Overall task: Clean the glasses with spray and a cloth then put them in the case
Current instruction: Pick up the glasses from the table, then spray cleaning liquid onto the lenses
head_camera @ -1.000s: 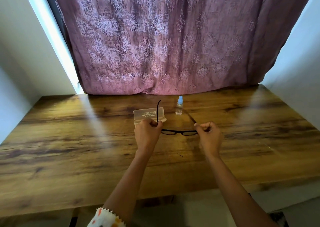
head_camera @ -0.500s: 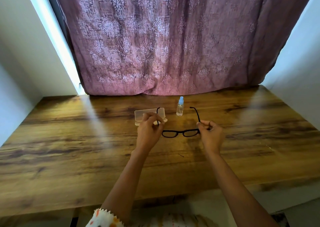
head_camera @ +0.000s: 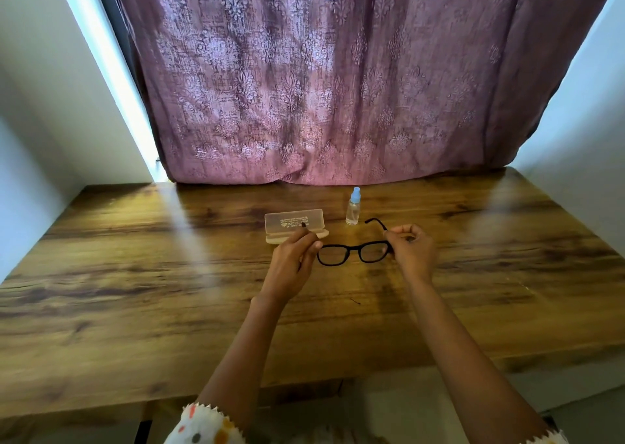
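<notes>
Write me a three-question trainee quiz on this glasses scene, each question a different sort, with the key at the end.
1. True or false: the glasses lie inside the case.
2. What stands on the table just to the right of the case in this view? A) a mug B) a spray bottle C) a candle
3. Fill in: the glasses are gripped by ___ hand(s).

Key
1. False: they are held in front of the case.
2. B.
3. Both: the left hand and the right hand each hold one end of the frame.
</notes>
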